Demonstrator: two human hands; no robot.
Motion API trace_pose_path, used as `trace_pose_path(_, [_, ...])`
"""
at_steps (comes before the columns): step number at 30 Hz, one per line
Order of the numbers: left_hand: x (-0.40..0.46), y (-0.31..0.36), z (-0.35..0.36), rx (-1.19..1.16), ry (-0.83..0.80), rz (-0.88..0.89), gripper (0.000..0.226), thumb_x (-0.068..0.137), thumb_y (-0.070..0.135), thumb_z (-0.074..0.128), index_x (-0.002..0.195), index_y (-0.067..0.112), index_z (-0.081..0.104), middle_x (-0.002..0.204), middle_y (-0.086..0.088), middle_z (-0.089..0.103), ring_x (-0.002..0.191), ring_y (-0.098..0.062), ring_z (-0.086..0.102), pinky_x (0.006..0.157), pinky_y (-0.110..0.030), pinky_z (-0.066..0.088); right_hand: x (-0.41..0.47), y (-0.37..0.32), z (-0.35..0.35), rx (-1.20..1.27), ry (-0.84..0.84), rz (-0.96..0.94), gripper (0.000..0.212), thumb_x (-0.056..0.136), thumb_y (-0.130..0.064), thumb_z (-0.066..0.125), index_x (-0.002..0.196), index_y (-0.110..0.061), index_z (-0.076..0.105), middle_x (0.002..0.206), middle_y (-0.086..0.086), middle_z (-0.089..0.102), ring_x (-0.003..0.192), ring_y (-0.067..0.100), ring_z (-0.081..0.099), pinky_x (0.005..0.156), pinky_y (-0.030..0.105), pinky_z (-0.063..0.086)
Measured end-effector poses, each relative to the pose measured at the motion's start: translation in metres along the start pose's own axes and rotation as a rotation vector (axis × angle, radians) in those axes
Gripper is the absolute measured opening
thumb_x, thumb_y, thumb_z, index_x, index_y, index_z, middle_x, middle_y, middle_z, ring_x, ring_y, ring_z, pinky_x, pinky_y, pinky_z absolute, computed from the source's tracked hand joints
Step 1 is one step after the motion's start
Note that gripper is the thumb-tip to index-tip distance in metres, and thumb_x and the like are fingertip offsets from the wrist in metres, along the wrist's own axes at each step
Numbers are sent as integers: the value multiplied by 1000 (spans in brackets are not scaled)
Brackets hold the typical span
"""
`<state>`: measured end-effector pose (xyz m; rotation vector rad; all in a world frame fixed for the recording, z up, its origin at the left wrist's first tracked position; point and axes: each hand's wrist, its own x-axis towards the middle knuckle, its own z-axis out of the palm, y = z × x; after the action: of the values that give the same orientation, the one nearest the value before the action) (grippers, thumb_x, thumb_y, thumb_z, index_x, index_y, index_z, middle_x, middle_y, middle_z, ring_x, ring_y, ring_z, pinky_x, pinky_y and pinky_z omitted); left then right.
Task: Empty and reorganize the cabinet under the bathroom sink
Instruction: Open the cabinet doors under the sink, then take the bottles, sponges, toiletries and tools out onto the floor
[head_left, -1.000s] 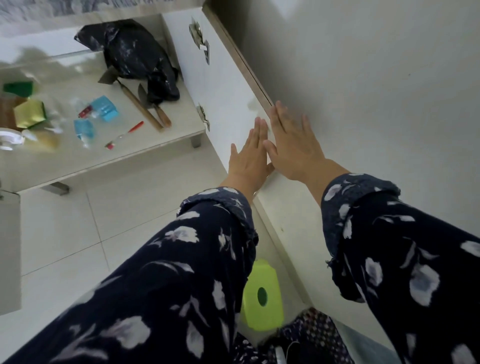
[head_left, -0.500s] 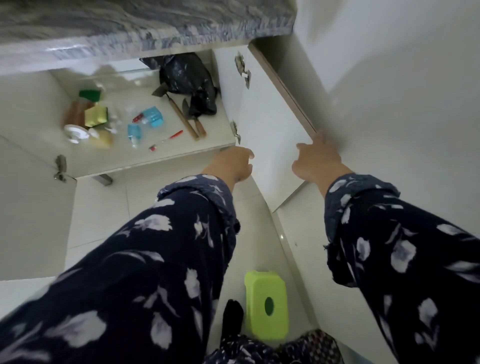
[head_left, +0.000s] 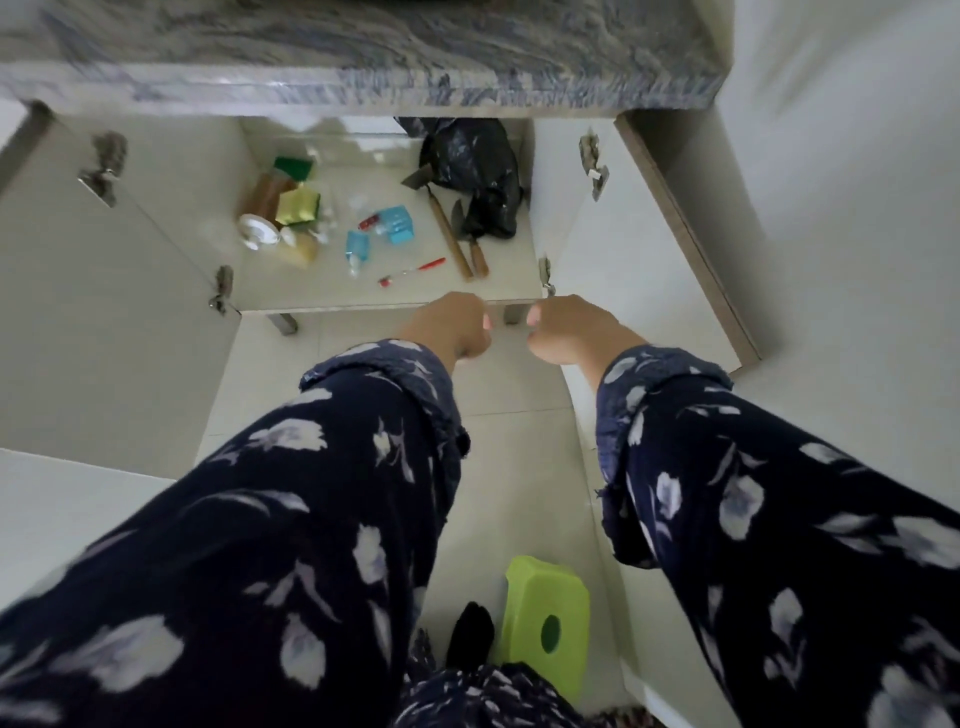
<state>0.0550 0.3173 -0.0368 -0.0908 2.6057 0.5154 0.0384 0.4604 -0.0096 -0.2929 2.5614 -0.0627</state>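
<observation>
Left hand (head_left: 451, 326), right hand (head_left: 566, 328) — both curled, empty (near cabinet shelf (head_left: 332, 291)) — glossy black bag (head_left: 475, 171), wooden-handled tools (head_left: 451, 241).

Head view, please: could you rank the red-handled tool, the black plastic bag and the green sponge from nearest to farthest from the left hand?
From the left hand:
1. Red-handled tool, on the cabinet floor near its front edge, just beyond the hand.
2. Black plastic bag, back right corner.
3. Green sponge, at the back, on the left side.
</observation>
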Motion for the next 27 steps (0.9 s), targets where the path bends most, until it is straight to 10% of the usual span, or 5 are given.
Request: trace_pose_path(27, [122, -284, -73, -376, 40, -415, 36, 95, 18, 41, 129, 23, 54, 140, -2, 48, 126, -23, 47, 107, -36, 37, 253, -238, 14, -184, -192, -372, 35, 95, -19, 45, 128, -25, 53, 138, 4, 51, 123, 25, 51, 102, 39, 42])
